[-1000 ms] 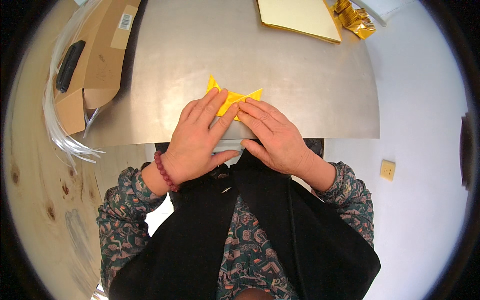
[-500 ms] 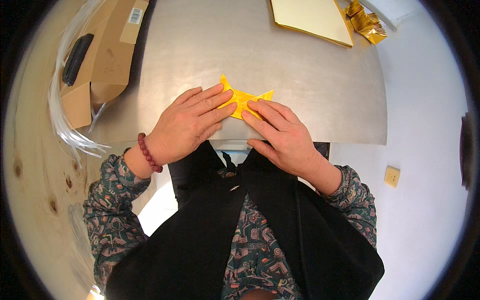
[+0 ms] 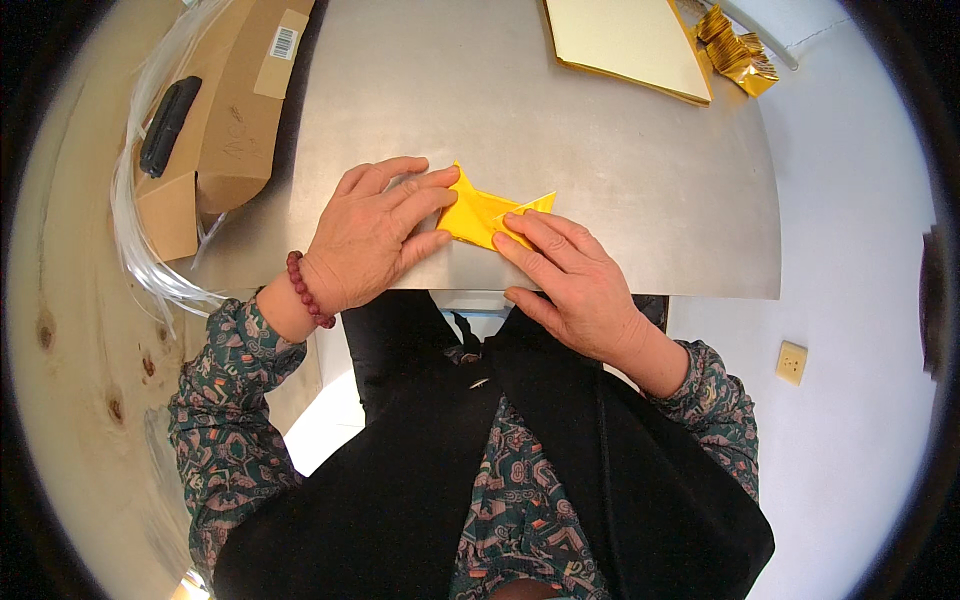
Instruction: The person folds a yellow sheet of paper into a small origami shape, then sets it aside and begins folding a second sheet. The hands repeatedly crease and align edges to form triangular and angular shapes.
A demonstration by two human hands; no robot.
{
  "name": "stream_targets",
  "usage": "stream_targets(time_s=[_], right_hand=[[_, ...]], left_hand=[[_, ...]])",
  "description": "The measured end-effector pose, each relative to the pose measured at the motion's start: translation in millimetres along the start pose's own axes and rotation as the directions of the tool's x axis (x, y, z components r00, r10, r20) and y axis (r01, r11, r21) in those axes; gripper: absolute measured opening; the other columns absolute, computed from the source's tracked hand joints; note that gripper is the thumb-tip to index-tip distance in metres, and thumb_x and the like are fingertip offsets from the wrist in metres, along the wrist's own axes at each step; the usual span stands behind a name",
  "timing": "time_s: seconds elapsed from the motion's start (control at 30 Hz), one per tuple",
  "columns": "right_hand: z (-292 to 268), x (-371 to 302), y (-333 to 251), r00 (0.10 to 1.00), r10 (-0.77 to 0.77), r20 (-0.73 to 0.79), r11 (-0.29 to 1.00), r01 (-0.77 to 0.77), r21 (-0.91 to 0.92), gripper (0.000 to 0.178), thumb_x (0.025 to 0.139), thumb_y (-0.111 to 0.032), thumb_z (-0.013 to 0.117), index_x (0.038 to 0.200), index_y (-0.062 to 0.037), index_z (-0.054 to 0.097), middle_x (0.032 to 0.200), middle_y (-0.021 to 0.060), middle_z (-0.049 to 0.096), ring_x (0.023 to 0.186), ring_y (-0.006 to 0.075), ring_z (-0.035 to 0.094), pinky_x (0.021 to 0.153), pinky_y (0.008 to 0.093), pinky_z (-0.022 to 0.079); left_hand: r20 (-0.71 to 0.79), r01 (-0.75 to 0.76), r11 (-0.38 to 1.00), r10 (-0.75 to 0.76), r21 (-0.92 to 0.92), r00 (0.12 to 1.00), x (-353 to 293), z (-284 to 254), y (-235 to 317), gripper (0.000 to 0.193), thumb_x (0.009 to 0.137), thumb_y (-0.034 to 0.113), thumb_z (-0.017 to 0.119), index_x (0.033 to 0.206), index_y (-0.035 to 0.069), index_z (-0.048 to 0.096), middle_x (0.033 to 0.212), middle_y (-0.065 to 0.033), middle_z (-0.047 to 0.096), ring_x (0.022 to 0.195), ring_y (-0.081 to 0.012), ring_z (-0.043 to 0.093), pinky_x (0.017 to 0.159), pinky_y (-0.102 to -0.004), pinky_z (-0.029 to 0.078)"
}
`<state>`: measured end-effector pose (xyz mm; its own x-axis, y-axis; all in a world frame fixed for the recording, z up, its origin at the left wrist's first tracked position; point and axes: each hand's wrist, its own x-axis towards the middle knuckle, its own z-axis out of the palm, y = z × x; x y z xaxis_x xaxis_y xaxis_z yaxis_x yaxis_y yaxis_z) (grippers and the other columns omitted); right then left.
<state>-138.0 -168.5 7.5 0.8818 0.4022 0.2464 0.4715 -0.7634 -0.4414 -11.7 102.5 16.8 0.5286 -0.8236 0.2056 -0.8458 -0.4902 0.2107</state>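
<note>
1 metal table (image 3: 390, 85): your work surface; its firm top should back the fold well if you press straight down.
Cardboard box (image 3: 235, 130): at your left, well apart from the work, so your left elbow has room.
Shiny strands (image 3: 126, 225): pale and loose along the box's left side, away from your fingers.
Paper stack (image 3: 630, 45): at the far right of the table, cream-topped with golden edges, well beyond your right hand.
Left hand (image 3: 365, 240): spread and unclenched, its fingertips against the left end of the yellow paper, the thumb at the lower left corner; best used as a light anchor that stops the sheet sliding.
Right hand (image 3: 580, 285): fingers extended, 2 fingertips pressing the right part from above, the thumb clear of it, nothing grasped; a firm, even stroke suits the crease better than a jab.
Yellow paper (image 3: 475, 212): folded, lying between your hands near the table's near edge, touched by both; square its layers before pressing hard.
Gold pleated bundle (image 3: 738, 55): just right of the stack.
Right tip (image 3: 544, 202): juts past your right fingers; leave it uncrushed.
Left tip (image 3: 458, 168): points away from you beside your left fingertips; match its angle with the right tip.
</note>
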Motion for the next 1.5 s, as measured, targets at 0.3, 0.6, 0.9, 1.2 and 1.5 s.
stream_targets(time_s=[0.3, 0.6, 0.9, 1.2, 1.5], right_hand=[[0.2, -0.6, 4.7, 0.999, -0.032, -0.022, 0.999, 0.032, -0.026, 0.063, 0.086, -0.021, 0.086, 0.144, -0.007, 0.065, 0.15, 0.0126, 0.061, 0.14, 0.0325, 0.056, 0.117, 0.0433, 0.049], [-1.7, -0.4, 5.1, 1.0, -0.026, -0.015, 0.999, 0.025, -0.028, 0.062, 0.088, -0.021, 0.085, 0.145, -0.0074, 0.065, 0.151, 0.0116, 0.06, 0.141, 0.0318, 0.056, 0.117, 0.0428, 0.049], [-0.3, 2.4, 1.3, 0.999, -0.027, -0.034, 0.999, 0.026, -0.034, 0.06, 0.089, -0.023, 0.084, 0.144, -0.0059, 0.065, 0.152, 0.0143, 0.06, 0.14, 0.0339, 0.056, 0.116, 0.0446, 0.049], [-6.4, 12.8, -3.0, 0.999, -0.04, -0.01, 0.997, 0.04, -0.062, 0.056, 0.089, -0.029, 0.083, 0.137, -0.0038, 0.067, 0.155, 0.0167, 0.059, 0.131, 0.0348, 0.057, 0.108, 0.046, 0.051], [-16.3, 24.1, -3.3, 0.996, -0.033, 0.08, 0.998, 0.037, -0.053, 0.053, 0.087, -0.03, 0.084, 0.129, -0.004, 0.066, 0.153, 0.0186, 0.06, 0.119, 0.036, 0.059, 0.103, 0.0471, 0.051]], left_hand=[[-0.099, -0.1, 0.988, 0.089, -0.119, 0.991, 20.5, 6.0, -19.9, 0.04, 0.089, 0.025, 0.084, 0.128, 0.015, 0.077, 0.135, -0.0051, 0.072, 0.127, -0.0308, 0.062, 0.109, -0.0439, 0.049], [0.005, -0.054, 0.99, 0.055, -0.127, 0.998, 18.8, 2.0, -28.7, 0.05, 0.091, 0.033, 0.084, 0.14, 0.025, 0.075, 0.149, -0.0053, 0.063, 0.134, -0.0302, 0.056, 0.114, -0.0456, 0.043], [-0.005, -0.019, 1.0, 0.019, 0.003, 1.0, 11.3, 2.6, -19.9, 0.058, 0.096, 0.045, 0.076, 0.15, 0.025, 0.068, 0.152, -0.008, 0.059, 0.136, -0.0313, 0.055, 0.115, -0.0467, 0.041], [-0.041, -0.05, 0.998, 0.048, -0.05, 0.998, 14.1, -4.0, -19.1, 0.051, 0.093, 0.03, 0.08, 0.142, 0.021, 0.072, 0.145, -0.0082, 0.062, 0.133, -0.0309, 0.056, 0.112, -0.0443, 0.045], [-0.028, -0.206, 0.979, 0.206, 0.0, 0.978, 16.2, -1.0, -3.7, 0.046, 0.096, 0.017, 0.069, 0.142, 0.016, 0.07, 0.141, -0.0081, 0.065, 0.132, -0.0307, 0.06, 0.109, -0.0461, 0.048]])
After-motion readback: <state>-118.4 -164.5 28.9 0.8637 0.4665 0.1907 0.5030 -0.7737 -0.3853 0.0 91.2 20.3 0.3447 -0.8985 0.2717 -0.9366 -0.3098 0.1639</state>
